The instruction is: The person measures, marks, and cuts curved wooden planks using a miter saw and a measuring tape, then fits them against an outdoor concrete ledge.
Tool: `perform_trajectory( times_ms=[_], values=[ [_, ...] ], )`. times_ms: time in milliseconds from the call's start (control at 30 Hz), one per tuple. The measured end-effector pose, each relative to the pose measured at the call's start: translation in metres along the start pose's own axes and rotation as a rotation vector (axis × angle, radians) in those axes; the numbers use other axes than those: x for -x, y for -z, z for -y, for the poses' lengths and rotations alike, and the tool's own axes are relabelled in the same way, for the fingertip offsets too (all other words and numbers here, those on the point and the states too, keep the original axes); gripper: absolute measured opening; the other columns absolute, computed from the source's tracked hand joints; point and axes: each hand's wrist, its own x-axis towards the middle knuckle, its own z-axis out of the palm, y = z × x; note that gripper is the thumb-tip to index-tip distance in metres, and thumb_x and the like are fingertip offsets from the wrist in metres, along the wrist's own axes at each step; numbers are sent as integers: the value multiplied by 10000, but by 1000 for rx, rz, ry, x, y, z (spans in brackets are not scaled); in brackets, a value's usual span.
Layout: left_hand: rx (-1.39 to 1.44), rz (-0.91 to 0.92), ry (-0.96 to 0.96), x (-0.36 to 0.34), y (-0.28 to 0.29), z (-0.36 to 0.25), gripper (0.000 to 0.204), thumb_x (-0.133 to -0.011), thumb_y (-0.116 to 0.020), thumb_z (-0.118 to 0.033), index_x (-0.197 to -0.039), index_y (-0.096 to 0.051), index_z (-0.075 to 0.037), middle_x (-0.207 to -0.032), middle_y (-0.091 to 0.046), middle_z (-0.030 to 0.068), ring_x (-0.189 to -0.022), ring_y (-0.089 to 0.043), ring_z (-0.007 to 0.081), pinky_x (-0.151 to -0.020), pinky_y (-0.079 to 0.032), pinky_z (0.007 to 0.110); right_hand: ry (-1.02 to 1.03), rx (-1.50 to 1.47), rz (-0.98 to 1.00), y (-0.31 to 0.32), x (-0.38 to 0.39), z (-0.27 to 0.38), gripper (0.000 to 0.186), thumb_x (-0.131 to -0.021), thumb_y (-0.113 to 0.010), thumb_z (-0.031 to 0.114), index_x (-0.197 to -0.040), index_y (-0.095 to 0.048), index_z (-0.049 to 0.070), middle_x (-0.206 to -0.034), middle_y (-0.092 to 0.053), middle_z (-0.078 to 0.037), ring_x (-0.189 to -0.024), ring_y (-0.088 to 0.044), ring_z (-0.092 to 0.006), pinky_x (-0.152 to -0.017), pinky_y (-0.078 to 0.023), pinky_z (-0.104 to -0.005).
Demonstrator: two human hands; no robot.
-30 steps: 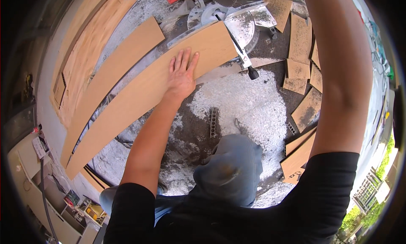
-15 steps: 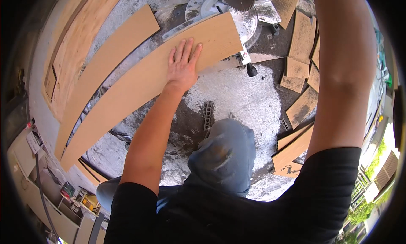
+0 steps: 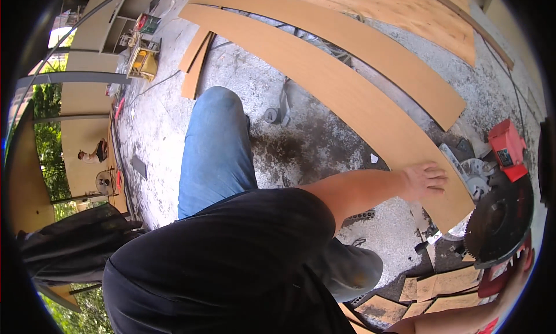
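Note:
My left hand point(image 3: 425, 182) lies flat on a long tan wooden board point(image 3: 341, 88), fingers spread, close to the board's right end. That end rests on a miter saw, whose round toothed blade point(image 3: 501, 218) stands raised beside it. At the right rim, my right hand point(image 3: 520, 270) is closed around the red handle part of the saw; the bent picture edge partly hides the grip. A second long tan board point(image 3: 370, 36) lies on the far side of the first, with a narrow gap between them.
Short tan offcuts point(image 3: 449, 283) are scattered below the saw. A red block-shaped thing point(image 3: 507, 149) sits behind the blade. Two narrow tan pieces point(image 3: 196, 68) lie on the stained floor, near a small round dark thing point(image 3: 271, 115). A fan point(image 3: 105, 182) stands far left.
The view has swung left, so the boards now run toward the right and more floor shows. My right hand has come into view at the saw. My left hand stays flat on the board.

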Motion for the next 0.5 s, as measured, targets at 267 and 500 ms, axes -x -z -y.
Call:
perform_trajectory(
  times_ms=[267,500],
  values=[
    [-86,310,84,-12,19,8,812,-849,-700,-191,-1592,-373,-173,-1664,-289,124,-1553,-234,310,-1248,-176,536,50,-200,-57,-71,48,83,491,-998,-670,266,-1424,-568,45,-1166,-710,-110,-1012,-698,-184,-874,-551,-316],
    [3,397,66,-35,14,-25,986,-789,-824,-247,-1622,-297,-225,-1705,-196,79,-1573,-180,289,-1261,-152,520,155,-165,-192,-67,115,83,442,-940,-677,125,-1347,-559,-1,-1000,-695,-113,-841,-680,-166,-729,-578,-307]
  ],
)
